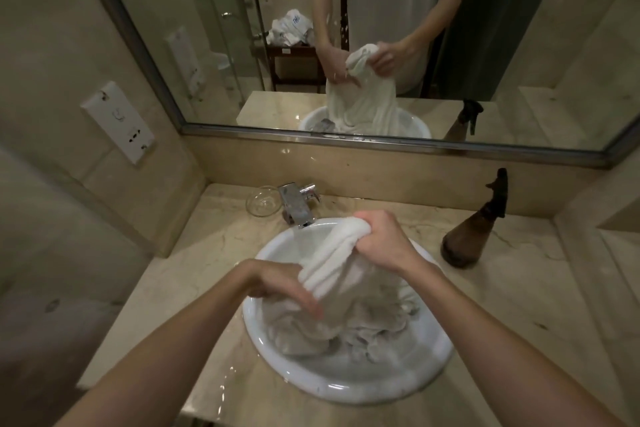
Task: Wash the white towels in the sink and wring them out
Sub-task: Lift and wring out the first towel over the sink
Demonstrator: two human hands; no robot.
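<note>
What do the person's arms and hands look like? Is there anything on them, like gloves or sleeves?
Both forearms are bare. The left hand and the right hand wear no gloves, and no rings, watch or bracelet show. The mirror shows short, light-coloured sleeves that end above the elbows.

We saw sink (pixel 346 381) set in counter (pixel 502 340), centre of view. Towel (pixel 332 274) hung over basin, lower part heaped in bowl. Right hand (pixel 377 239) gripped towel's top at 12 o'clock of sink; left hand (pixel 280 284) held it at 9 o'clock. Faucet (pixel 298 204) stood at 11 o'clock behind rim, glass dish (pixel 264 201) just left of it. Spray bottle (pixel 474 232) on counter at 2 o'clock. Mirror (pixel 381 28) behind counter; wall socket plate (pixel 117 121) at 10 o'clock.
</note>
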